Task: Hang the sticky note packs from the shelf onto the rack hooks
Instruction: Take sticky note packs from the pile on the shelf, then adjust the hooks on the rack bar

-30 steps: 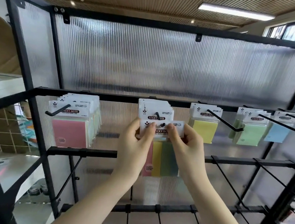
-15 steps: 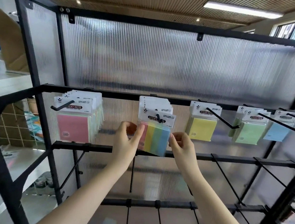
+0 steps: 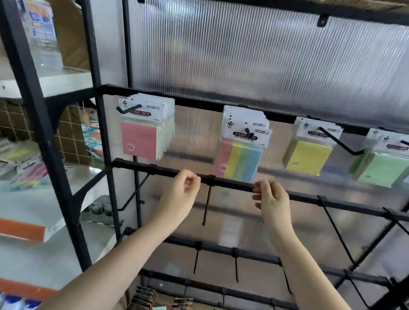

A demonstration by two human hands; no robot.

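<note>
Both hands have dropped below the hung four-colour striped sticky note pack (image 3: 241,158); left hand (image 3: 178,197) and right hand (image 3: 272,202) loosely curled, holding nothing, mid-frame.

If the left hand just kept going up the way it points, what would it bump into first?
Probably the black crossbar right at the left hand's loosely curled fingertips; beyond that, the multicolour sticky note pack. Depth is hard to judge.

A: Where's the cam?
B: Only one view, head-worn, facing fwd at the rack (image 3: 221,182), tilted a bit up I think; wide-angle bends the edges.
A: How near?
B: Close, arm's reach; both forearms enter from the bottom.
</note>
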